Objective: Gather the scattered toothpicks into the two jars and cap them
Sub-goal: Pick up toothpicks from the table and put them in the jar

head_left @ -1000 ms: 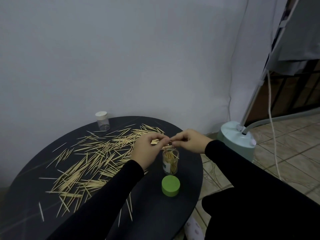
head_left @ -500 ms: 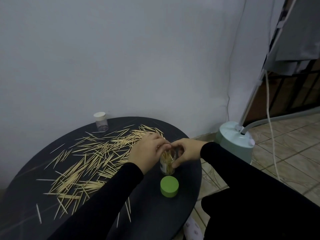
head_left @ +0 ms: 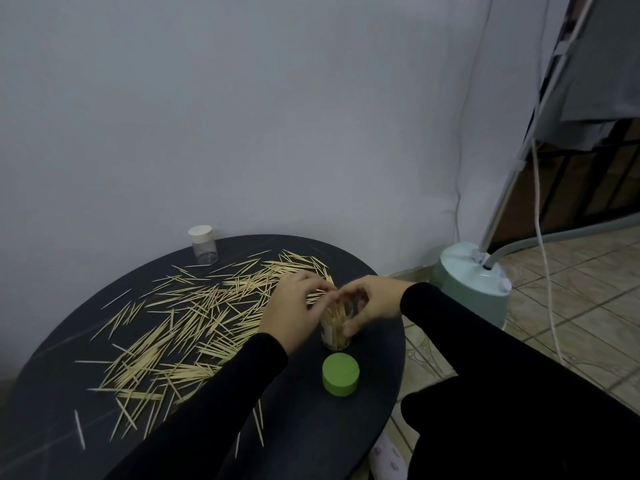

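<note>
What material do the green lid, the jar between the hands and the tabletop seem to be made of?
Green lid: probably plastic, matte, with an even colour and soft edges.
Jar: clear glass or plastic, I cannot tell which; the toothpicks inside show through its wall.
Tabletop: dark, matte and smooth, with faint pale scratches; perhaps painted wood or laminate.

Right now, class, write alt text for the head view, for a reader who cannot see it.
Two hands, left and right, meet over an open jar of toothpicks on a round black table. Loose toothpicks cover the table's left; a green cap sits nearer, a capped jar by the wall.
</note>
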Motion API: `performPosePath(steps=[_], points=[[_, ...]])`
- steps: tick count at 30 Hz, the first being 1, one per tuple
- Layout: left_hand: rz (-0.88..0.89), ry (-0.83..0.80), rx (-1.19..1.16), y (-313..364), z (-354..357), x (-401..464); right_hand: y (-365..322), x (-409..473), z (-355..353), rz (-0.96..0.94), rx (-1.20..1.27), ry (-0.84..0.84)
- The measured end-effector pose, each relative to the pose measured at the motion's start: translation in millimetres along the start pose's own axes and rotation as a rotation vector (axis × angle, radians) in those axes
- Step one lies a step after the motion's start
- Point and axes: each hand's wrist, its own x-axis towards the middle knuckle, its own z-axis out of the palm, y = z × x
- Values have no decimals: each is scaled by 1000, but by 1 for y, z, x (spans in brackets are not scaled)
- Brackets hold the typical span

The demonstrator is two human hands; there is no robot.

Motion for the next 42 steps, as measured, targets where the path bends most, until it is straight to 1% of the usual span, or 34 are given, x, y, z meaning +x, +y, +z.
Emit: performPosePath(steps=[4, 6, 10, 15, 18, 20, 22, 26, 27, 29, 32, 34, 36, 38, 39, 40, 42], points=[[-141, -3, -113, 1, 1, -1, 1, 2, 0, 11, -27, 5], [-144, 1, -119, 3, 0, -2, 2, 3, 0, 8, -22, 5], [-51, -50, 9, 2, 1, -4, 4, 5, 0, 0, -23, 5], [-11, 5, 74, -12, -7, -10, 2, 7, 0, 13, -46, 7], [138, 5, 94, -24, -9, -17, 2, 8, 0, 12, -51, 19], [233, -53, 133, -25, -6, -19, 2, 8, 0, -2, -45, 25], [243, -80, 132, -21, -3, -20, 1, 9, 0, -17, -39, 29], [68, -65, 93, -13, 0, -14, -2, 11, 1, -5, -71, 29], [59, -68, 98, -13, 0, -13, -3, 11, 1, -4, -72, 30], [97, -74, 87, -15, 0, -13, -4, 11, 1, -2, -65, 28], [109, -40, -41, -17, 0, -14, -5, 12, 2, 15, -58, 19], [52, 7, -126, -17, 0, -13, -6, 12, 1, 31, -76, 14], [-44, 77, -164, -17, 0, -10, -6, 12, 1, 56, -131, 2], [-153, 116, -124, -20, 1, -7, -6, 16, 0, 68, -187, 18], [-204, 106, -71, -24, 2, -6, -5, 20, 1, 71, -206, 46], [-249, 71, 4, -29, 2, -5, -3, 25, 1, 77, -225, 84], [-293, -52, 184, -37, 3, -7, 3, 35, 3, 93, -274, 151]])
